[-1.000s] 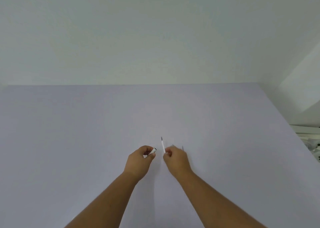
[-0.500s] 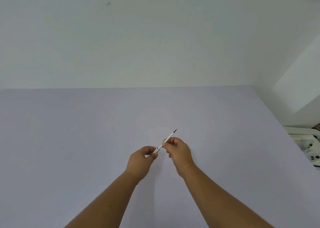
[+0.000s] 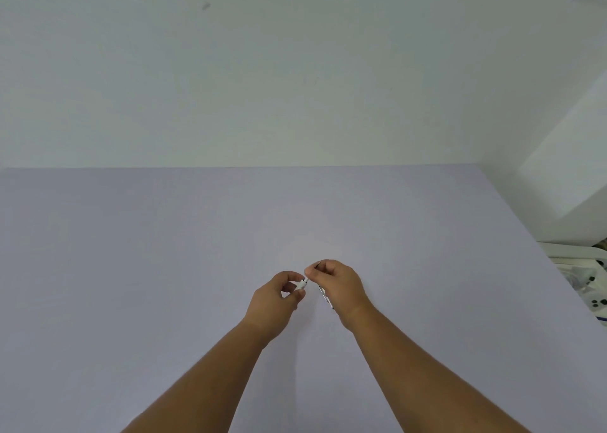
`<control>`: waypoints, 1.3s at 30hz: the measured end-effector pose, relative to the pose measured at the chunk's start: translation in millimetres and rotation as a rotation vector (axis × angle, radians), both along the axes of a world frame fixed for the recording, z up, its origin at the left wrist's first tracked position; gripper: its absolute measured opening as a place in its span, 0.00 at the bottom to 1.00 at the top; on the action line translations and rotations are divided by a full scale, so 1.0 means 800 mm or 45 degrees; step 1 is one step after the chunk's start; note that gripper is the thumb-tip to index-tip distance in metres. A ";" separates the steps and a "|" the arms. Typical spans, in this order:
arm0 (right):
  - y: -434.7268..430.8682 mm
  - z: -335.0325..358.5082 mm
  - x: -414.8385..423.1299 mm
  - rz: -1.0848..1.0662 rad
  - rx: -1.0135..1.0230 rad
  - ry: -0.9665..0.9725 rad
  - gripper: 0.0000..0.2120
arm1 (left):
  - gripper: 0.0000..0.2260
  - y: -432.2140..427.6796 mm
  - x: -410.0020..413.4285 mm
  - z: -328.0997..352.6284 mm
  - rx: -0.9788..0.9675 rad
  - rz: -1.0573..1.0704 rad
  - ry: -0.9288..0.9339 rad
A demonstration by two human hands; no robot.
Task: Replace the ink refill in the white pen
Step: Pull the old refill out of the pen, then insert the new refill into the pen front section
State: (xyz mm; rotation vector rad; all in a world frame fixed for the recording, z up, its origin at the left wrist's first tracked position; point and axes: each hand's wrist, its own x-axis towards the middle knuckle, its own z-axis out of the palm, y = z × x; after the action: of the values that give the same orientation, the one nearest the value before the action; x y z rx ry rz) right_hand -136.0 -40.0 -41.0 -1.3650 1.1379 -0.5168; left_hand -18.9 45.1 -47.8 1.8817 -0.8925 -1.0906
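Note:
My left hand (image 3: 277,298) is closed around the white pen barrel (image 3: 301,284); only its open end with a dark ring shows, pointing up and right. My right hand (image 3: 340,283) pinches the short end of the thin ink refill (image 3: 312,267) right at that opening, fingertips almost touching the barrel. Most of the refill is hidden inside the barrel and behind my fingers. A second thin whitish stick with a dark tip (image 3: 326,298) shows under my right palm; I cannot tell whether it is held or lies on the table.
Both hands hover over a broad pale lilac table (image 3: 164,268) that ends at a white wall. Past the table's right edge stands white equipment with dark knobs (image 3: 588,281).
Half a second ago the refill stuck out long, up and to the right of the barrel. It has slid into the barrel, and my right fingers have closed in on the opening.

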 end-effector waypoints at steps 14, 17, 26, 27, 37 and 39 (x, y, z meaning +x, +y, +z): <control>-0.029 -0.046 -0.046 0.229 -0.480 1.090 0.11 | 0.08 0.007 0.009 -0.008 0.030 -0.016 0.110; -0.026 -0.050 -0.042 0.280 -0.557 1.180 0.12 | 0.07 0.008 0.009 -0.009 0.045 -0.017 0.100; -0.020 -0.055 -0.032 0.304 -0.438 1.259 0.10 | 0.07 0.012 0.008 -0.007 0.064 -0.034 0.094; -0.019 -0.055 -0.031 0.289 -0.428 1.250 0.10 | 0.07 0.012 0.008 -0.007 0.064 -0.037 0.095; -0.028 -0.004 -0.015 -0.298 0.041 0.011 0.06 | 0.07 0.006 0.004 -0.001 0.111 -0.059 0.052; -0.029 0.009 -0.009 -0.313 0.109 -0.165 0.04 | 0.07 0.004 0.002 0.001 0.123 -0.068 0.041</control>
State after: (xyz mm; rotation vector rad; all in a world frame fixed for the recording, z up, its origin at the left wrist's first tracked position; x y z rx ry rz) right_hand -143.1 -63.0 -33.9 -1.1078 1.2136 -0.7153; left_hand -17.3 48.1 -47.2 1.9226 -0.8905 -1.2124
